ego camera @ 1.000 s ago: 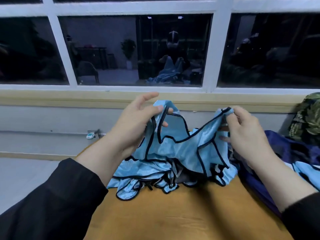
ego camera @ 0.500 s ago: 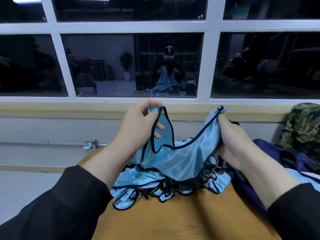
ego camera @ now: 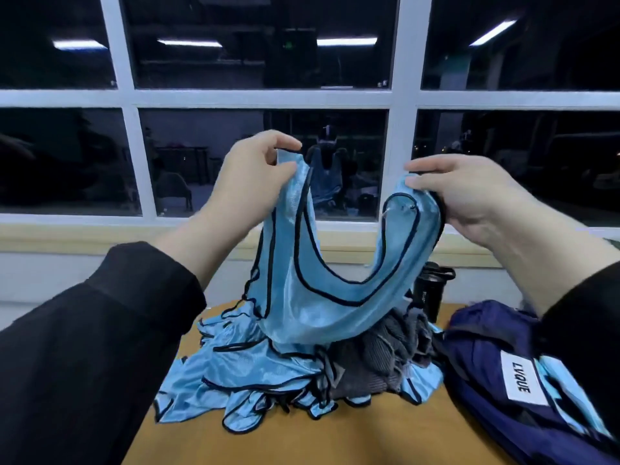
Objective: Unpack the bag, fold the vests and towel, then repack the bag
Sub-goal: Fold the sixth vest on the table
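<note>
Above the yellow-brown wooden tabletop [ego camera: 352, 441] I hold one shiny light-blue vest with black piping [ego camera: 312, 307] up by its two shoulder straps. My left hand [ego camera: 250, 177] pinches the left strap between thumb and fingers; my right hand [ego camera: 469, 193] is curled round the right strap. The two hands are well apart, and the neckline hangs between them in a deep U. The vest's lower edge still touches the heap below.

That heap is a pile of more light-blue vests [ego camera: 235, 377] crumpled on the tabletop; how many are in it I cannot count, since they overlap. One grey knitted towel [ego camera: 375, 360] lies bunched on the pile's right side. Behind it stands one black bottle [ego camera: 429, 293], partly hidden by the raised vest. At the right lies one dark navy fabric bag with a white label [ego camera: 496, 357], cut off by the picture's edge, with some light-blue cloth showing at its mouth.

Half a second ago my hands were lower and closer together, with the vest sagging just over the pile; now it is lifted high and spread, and my view has tipped upward to the window [ego camera: 399, 135].
</note>
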`<state>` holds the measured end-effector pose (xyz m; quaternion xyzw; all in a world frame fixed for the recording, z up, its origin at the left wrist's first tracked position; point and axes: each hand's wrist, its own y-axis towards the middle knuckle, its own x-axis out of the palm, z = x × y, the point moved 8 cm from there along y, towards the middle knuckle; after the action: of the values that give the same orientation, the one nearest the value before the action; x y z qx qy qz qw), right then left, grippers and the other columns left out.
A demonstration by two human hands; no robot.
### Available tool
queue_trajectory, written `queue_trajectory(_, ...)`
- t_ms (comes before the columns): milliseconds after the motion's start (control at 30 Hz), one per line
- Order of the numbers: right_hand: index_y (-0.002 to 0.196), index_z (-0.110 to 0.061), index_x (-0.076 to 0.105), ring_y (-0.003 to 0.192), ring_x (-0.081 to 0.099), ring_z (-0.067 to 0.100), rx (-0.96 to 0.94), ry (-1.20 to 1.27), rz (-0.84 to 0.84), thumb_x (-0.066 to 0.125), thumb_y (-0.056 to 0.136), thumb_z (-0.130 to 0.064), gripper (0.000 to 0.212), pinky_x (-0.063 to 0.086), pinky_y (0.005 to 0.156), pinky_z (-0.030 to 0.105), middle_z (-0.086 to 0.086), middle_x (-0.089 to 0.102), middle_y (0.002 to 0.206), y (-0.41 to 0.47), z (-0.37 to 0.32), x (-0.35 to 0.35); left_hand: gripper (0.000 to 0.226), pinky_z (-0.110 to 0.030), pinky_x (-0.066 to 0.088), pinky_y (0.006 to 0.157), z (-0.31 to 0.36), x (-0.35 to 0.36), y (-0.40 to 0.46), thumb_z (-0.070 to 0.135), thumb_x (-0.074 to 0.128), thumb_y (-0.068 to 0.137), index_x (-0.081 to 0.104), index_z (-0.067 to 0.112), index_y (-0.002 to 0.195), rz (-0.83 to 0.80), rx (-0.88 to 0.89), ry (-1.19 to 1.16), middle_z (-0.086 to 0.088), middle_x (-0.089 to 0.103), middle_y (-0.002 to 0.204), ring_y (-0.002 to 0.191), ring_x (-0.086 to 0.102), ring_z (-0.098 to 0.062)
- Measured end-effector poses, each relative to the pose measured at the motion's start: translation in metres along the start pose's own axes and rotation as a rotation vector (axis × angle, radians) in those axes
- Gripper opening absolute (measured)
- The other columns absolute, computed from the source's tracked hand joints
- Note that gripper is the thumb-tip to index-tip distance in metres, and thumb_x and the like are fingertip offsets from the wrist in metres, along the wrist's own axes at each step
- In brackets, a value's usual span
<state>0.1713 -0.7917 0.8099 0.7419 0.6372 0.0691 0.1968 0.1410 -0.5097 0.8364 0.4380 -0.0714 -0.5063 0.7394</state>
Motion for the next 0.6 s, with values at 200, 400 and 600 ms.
queue_trajectory(200,0.089,-0.026,0.077,0.072,0.059,0.017,-0.342,-0.265,0.202,0.072,0.087,-0.014,0.013,0.05,0.068,0.03,0.008,0.073,0.096,0.016,-0.098,-0.023,0.03,-0.026,0.043,0.066,0.035,-0.031,0.043,0.015,0.06,0.091,0.073,0.032,0.112,0.048,0.011,-0.147,0.002,0.061,0.092,0.074,0.051,-0.011)
queue_trajectory(400,0.09,-0.023,0.076,0.067,0.06,0.011,-0.4,-0.226,0.256,0.068,0.09,-0.01,0.015,0.048,0.053,0.02,0.0,0.068,0.087,0.019,-0.139,-0.054,0.038,-0.021,0.047,0.064,0.055,-0.064,0.069,0.008,0.05,0.089,0.073,0.029,0.111,0.096,0.021,-0.018,-0.001,0.072,0.104,0.074,0.057,-0.011)
queue_trajectory(600,0.087,-0.02,0.078,0.089,0.073,0.016,-0.25,0.002,0.185,0.073,0.088,-0.005,0.016,0.059,0.074,0.023,0.005,0.076,0.097,0.022,-0.107,-0.055,0.016,-0.034,0.056,0.079,0.051,-0.046,0.063,0.018,0.066,0.09,0.077,0.02,0.101,-0.135,0.111,0.517,-0.001,0.073,0.101,0.082,0.065,-0.021)
